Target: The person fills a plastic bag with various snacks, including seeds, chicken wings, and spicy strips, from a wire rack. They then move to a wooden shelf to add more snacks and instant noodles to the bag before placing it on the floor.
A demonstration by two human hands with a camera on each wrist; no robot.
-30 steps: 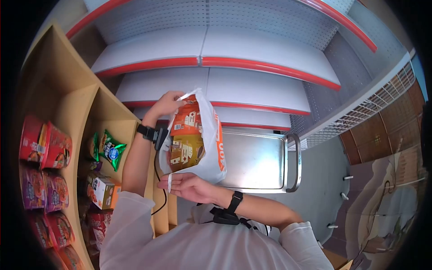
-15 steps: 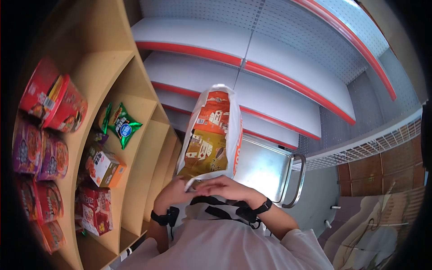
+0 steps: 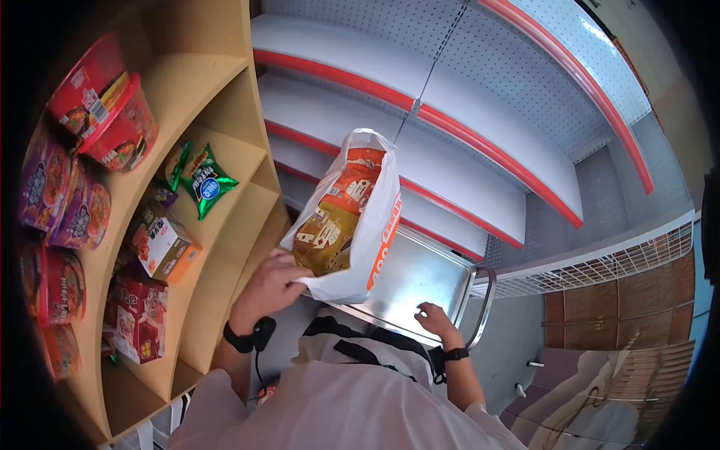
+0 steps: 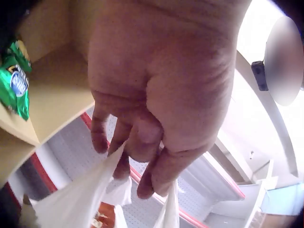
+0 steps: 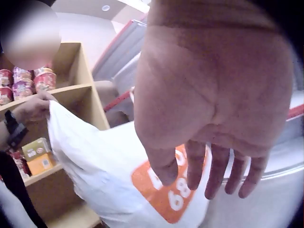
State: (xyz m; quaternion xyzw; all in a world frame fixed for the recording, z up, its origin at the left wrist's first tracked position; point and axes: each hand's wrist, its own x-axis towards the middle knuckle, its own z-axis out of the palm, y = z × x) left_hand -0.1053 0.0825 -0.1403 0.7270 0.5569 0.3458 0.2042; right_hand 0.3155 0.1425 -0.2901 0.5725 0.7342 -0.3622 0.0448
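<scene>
A white plastic bag (image 3: 349,283) with orange print stands upright with its mouth spread. Inside it show an orange packet (image 3: 351,184) and an olive-gold packet (image 3: 324,238). My left hand (image 3: 268,289) pinches the near rim of the bag; the left wrist view shows white plastic drawn up between the thumb and fingers. Off to the right of the bag, my right hand (image 3: 437,321) is held over the near edge of a metal flatbed trolley (image 3: 420,281). Its fingers hang loose and extended in the right wrist view, holding nothing.
At left, a wooden shelf unit (image 3: 259,97) holds red noodle tubs (image 3: 124,131), purple tubs (image 3: 82,217), a green snack bag (image 3: 208,184) and boxes (image 3: 169,244). White shelves (image 3: 480,146) with red edges stand ahead. A wire rack (image 3: 600,262) runs along the right.
My left hand moved from the bag's far rim to its near rim. Both hands met there, then my right hand drew away to the right. The view has turned left.
</scene>
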